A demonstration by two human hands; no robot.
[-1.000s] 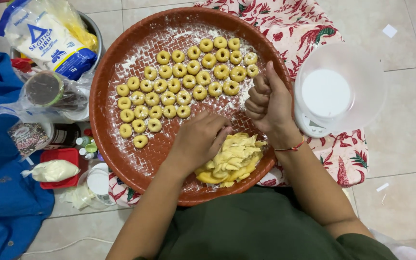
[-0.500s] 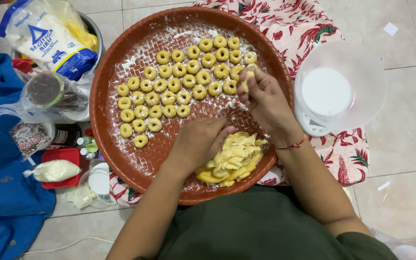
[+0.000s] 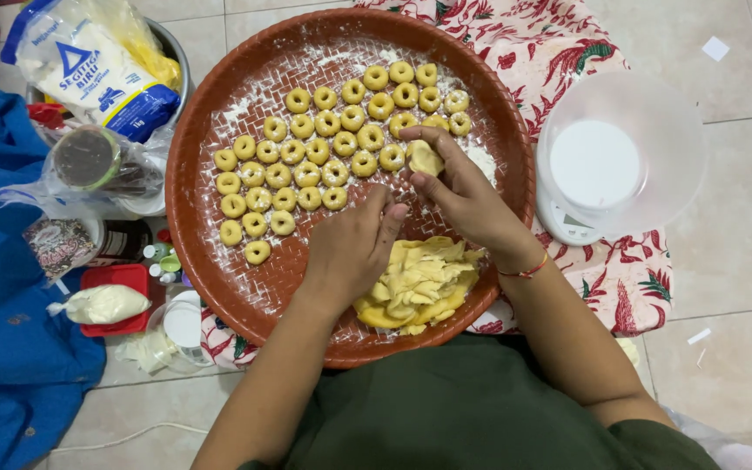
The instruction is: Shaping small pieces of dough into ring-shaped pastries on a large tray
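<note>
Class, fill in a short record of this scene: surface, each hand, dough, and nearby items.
Surface: round brown woven tray, dusted with flour
Right hand: holds a small yellow dough piece at the fingertips
Left hand: rests on the tray beside the yellow dough pile
Shaped pieces: rows of yellow dough rings
Nearby: white kitchen scale; flour bag

Round woven tray [image 3: 219, 226]: reddish-brown, dusted white with flour. Small ring-shaped dough pieces [image 3: 324, 148] in rows: pale yellow. Heap of dough scraps [image 3: 424, 287]: brighter yellow. Cloth [image 3: 628, 287] under tray: white ground, red leaf and flower print with touches of green. Round plastic bowl [image 3: 672, 130]: translucent white. Crumpled fabric [image 3: 2, 357]: solid blue. Flour bag [image 3: 89, 65]: white with blue panel. Small box [image 3: 119, 283]: red. Garment [image 3: 480, 409]: dark green. Floor tiles [image 3: 741, 244]: light beige.
</note>
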